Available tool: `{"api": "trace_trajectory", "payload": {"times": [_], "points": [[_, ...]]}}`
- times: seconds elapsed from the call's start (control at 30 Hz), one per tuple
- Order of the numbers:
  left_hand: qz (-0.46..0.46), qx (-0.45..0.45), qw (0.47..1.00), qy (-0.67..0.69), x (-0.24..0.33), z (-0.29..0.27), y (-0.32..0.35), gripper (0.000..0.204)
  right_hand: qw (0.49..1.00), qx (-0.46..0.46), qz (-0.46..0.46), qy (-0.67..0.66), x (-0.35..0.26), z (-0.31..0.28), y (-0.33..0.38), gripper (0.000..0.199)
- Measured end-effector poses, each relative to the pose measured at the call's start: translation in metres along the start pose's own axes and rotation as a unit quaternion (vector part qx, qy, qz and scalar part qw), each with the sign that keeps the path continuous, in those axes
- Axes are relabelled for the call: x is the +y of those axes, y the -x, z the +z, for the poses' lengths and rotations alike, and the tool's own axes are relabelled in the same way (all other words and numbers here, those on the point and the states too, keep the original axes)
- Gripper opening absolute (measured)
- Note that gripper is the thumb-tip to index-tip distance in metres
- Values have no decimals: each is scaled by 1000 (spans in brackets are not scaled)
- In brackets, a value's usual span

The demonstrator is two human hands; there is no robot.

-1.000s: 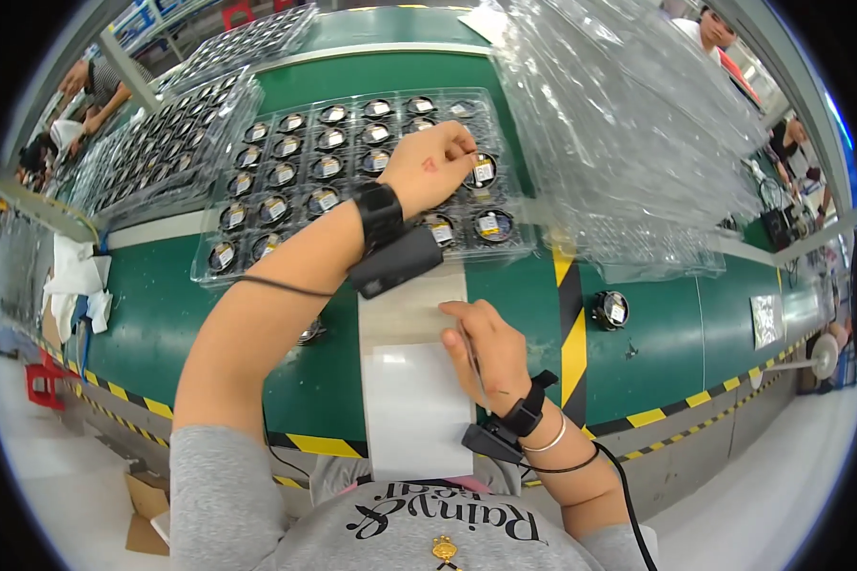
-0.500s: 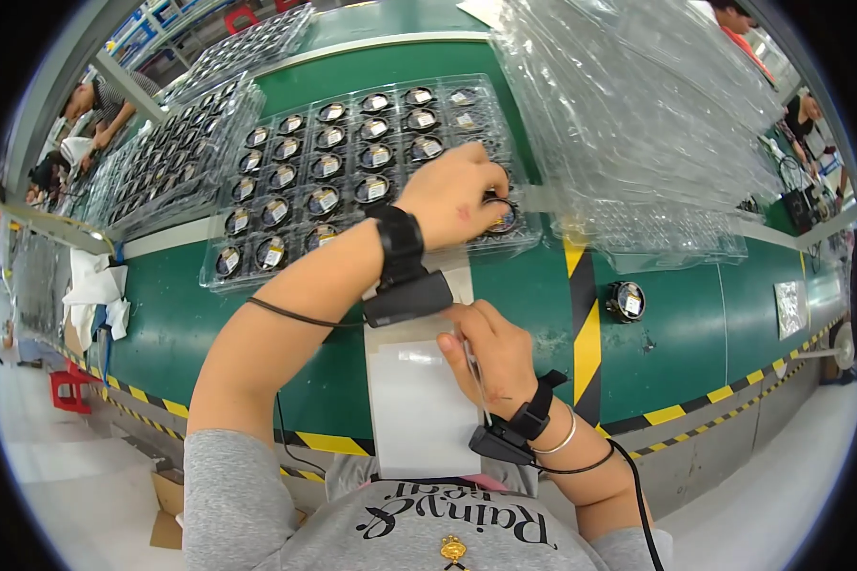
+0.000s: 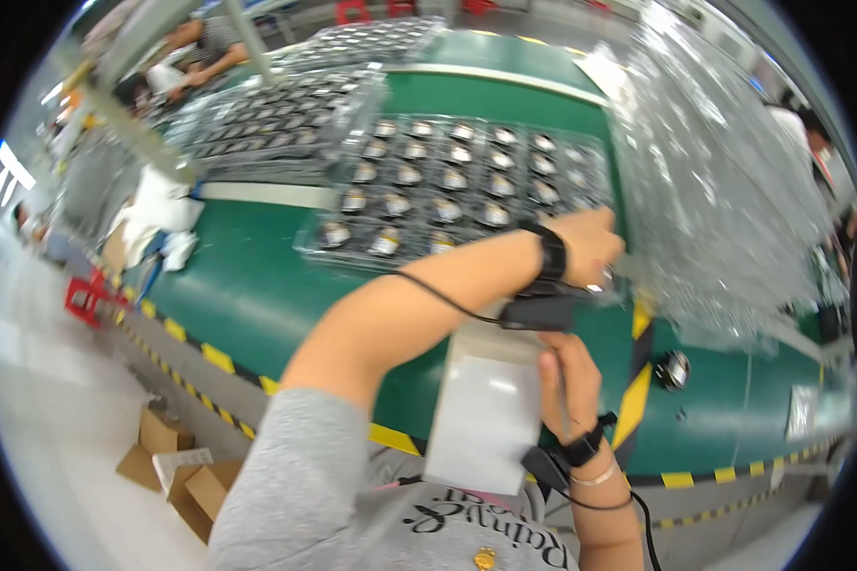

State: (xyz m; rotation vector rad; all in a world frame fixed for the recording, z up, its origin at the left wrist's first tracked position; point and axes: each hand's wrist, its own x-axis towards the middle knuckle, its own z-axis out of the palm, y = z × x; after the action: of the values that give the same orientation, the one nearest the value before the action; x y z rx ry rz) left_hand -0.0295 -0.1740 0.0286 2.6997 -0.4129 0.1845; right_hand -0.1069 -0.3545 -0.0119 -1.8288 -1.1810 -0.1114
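Our left hand (image 3: 595, 249) grips the clear parts tray (image 3: 467, 181) at its near right corner; our right hand (image 3: 567, 381) pinches one white sheet (image 3: 486, 409) at the green counter's (image 3: 257, 295) near edge.

Green bench (image 3: 248, 285) bearing clear part trays (image 3: 448, 181)

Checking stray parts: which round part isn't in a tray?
The lone round part on the green table, right of the striped tape; all others sit in tray pockets.
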Motion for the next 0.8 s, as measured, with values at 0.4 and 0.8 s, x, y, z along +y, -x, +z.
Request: {"api": "trace_trajectory", "payload": {"times": [0.4,0.8], "points": [[-150,92,805,566,43,-35,85,25,956,73,191,-210,-12,-5,15,35],[-304,70,653,691,55,21,183,28,920,33,160,-356,-2,-2,1,27]]}}
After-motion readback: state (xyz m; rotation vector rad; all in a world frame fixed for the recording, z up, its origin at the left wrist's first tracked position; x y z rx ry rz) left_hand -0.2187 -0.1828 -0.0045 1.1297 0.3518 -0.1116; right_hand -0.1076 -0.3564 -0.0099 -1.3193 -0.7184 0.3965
